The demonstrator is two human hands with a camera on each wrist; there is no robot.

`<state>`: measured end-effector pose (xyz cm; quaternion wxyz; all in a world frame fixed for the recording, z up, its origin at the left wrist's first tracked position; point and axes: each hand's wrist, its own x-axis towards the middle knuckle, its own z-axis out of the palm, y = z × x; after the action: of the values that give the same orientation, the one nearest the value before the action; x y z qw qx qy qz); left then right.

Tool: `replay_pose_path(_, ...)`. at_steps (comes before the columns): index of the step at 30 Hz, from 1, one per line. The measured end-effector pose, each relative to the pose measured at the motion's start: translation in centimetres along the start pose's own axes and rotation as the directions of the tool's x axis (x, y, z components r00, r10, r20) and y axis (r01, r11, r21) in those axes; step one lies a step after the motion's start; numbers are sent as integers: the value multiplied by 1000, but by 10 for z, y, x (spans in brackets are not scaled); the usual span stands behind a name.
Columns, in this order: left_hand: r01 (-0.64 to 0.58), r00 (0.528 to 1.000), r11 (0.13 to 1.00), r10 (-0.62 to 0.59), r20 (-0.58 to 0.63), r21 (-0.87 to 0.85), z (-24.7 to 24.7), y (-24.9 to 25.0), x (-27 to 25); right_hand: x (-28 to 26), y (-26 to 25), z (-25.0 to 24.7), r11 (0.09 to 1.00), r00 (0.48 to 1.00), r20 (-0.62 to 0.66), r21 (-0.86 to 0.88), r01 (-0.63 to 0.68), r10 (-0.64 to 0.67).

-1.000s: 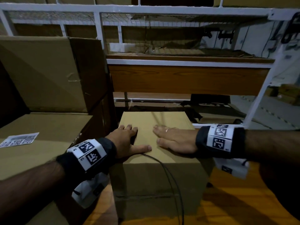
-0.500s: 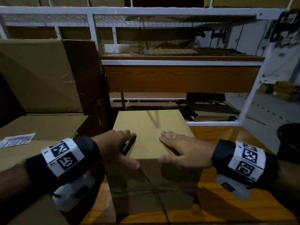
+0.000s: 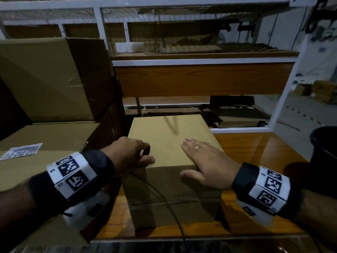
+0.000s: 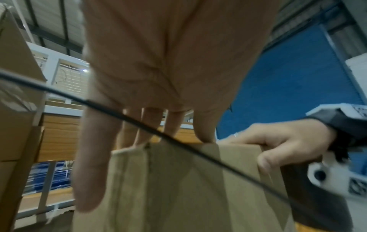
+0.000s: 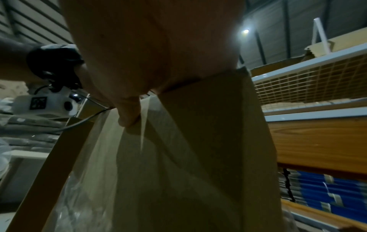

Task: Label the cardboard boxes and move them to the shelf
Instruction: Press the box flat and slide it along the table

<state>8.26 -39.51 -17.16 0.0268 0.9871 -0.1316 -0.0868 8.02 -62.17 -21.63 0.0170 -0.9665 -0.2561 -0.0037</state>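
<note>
The white metal shelf with wooden boards [image 3: 204, 61] stands at twelve o'clock. The plain brown cardboard box [image 3: 169, 139] stands on the orange wooden table [image 3: 255, 148] before me. My right hand [image 3: 209, 161] lies flat on its top, fingers straight; my left hand [image 3: 131, 154] curls over its nine o'clock edge.

black bucket [image 3: 324, 148] at right, thin black cable [image 3: 164, 196], wooden tabletop [image 3: 255, 148]
</note>
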Motion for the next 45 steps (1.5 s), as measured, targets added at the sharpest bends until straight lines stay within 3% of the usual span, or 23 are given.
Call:
replay_pose_path(6,76,996,997,-76,36,-12,7,-2,3,-9,11,1,998,998,-22,0,-61,61)
replay_pose_path(12,62,997,998,-63,-37,-19,19,6,12,-13,21,3,995,993,-61,-5,-98,97)
replay_pose_path(27,-120,989,992,123,-86,45,15,69,65,-36,74,-7,949,946,-80,-7,-314,313)
replay_pose_path(36,-243,958,968,231,-169,-57,26,128,117,-46,127,6,876,850,-259,-26,-482,460)
replay_pose_path(40,-287,944,955,268,-192,-78,31,159,142,-50,151,14,821,786,-334,-56,-568,520)
replay_pose_path(45,-300,937,947,271,-219,-112,31,186,167,-46,181,35,785,689,-436,70,-616,580)
